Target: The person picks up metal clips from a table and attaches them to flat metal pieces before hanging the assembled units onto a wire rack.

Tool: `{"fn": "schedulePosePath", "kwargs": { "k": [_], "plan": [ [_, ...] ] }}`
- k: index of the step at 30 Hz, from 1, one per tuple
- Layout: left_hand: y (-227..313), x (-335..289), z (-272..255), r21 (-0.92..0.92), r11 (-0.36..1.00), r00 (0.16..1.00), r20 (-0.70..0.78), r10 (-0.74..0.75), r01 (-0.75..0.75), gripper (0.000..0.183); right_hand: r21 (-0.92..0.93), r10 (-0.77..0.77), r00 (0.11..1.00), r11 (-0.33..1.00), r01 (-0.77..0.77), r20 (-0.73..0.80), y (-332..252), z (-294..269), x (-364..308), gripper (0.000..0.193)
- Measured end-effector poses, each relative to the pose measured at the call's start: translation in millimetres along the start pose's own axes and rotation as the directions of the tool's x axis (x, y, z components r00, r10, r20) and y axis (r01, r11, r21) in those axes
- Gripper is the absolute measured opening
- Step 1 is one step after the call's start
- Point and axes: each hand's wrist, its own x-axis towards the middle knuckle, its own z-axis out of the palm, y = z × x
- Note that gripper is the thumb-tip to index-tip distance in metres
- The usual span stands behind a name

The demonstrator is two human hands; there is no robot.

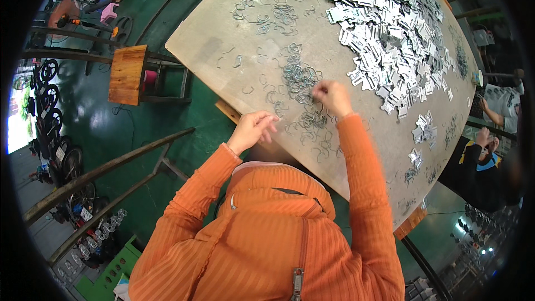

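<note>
Tabletop bright; opening at left blown out (edges bowed, corners black).

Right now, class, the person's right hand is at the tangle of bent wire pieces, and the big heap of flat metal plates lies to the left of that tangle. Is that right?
Not quite: the head view shows the big heap of flat metal plates to the right of the tangle of bent wire pieces. The right hand is at that tangle, as stated.

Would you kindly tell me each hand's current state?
Left hand: partly curled; any hold cannot be told.
Right hand: curled at bent grey metal wires; hold unclear.
</note>
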Motion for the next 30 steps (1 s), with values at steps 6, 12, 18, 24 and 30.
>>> {"fn": "schedulePosePath", "kwargs": {
  "k": [6, 12, 18, 24, 30],
  "plan": [
    [-4.5, 19.5, -0.6, 0.223, 0.975, 0.996, -0.089, 0.012, 0.008, 0.036, -0.02, 0.14, 0.937, 0.988, -0.154, -0.319, 6.5, 22.5, -34.9, 0.009],
    [1.5, 34.9, 9.6, 0.141, 0.981, 0.978, -0.142, 0.151, -0.131, 0.032, -0.026, 0.208, 0.931, 0.974, -0.226, -0.301, -2.5, 26.9, -25.1, 0.009],
    [7.5, 37.6, 24.7, 0.225, 0.95, 0.951, -0.171, 0.257, -0.217, 0.025, -0.141, -0.109, 0.95, 0.988, 0.07, -0.292, -2.5, 36.4, -12.7, 0.01],
    [14.2, 45.4, 33.1, 0.255, 0.935, 0.923, -0.234, 0.306, -0.246, 0.021, -0.53, -0.285, 0.954, 0.825, 0.195, -0.093, -6.1, 38.1, -7.2, 0.012],
    [45.3, 105.1, 64.0, 0.444, 0.751, 0.757, -0.213, 0.618, -0.488, 0.017, -0.109, -0.433, 0.763, 0.893, 0.438, -0.48, 22.8, 37.4, -45.7, 0.014]
  ]
}}
